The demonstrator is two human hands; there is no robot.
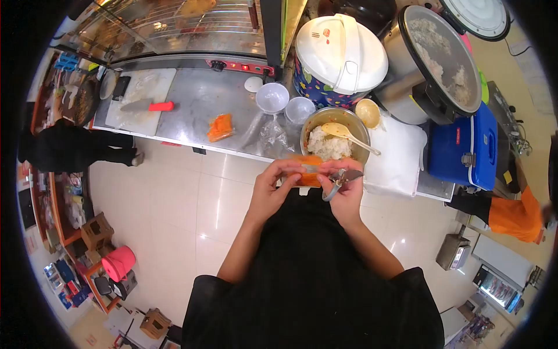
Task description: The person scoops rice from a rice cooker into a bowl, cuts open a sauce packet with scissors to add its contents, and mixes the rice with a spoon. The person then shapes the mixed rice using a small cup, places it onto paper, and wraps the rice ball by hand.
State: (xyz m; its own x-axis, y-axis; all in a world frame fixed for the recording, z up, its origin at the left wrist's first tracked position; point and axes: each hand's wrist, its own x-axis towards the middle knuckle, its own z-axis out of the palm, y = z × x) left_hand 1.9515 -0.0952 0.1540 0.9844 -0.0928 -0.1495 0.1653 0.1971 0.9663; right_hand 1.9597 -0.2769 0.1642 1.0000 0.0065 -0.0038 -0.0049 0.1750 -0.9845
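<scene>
My left hand (272,189) pinches the left end of a small plastic packet (308,179) with orange contents, close in front of my chest. The fingertips of my right hand (347,200) are at its other end. Scissors (339,181) with a grey handle loop are also held in my right hand, blades pointing right. Just beyond the hands stands a steel bowl (365,156) of white rice (328,145), with a pale rice paddle (342,132) lying across it. A similar orange packet (220,127) rests on the counter to the left.
Two white plastic bowls (272,98) and clear plastic bags (274,136) sit beside the steel bowl. Behind are a lidded rice cooker (340,52) and an open one (407,75). A red-handled knife (148,106) lies on a cutting board (160,87). Other people stand left and right.
</scene>
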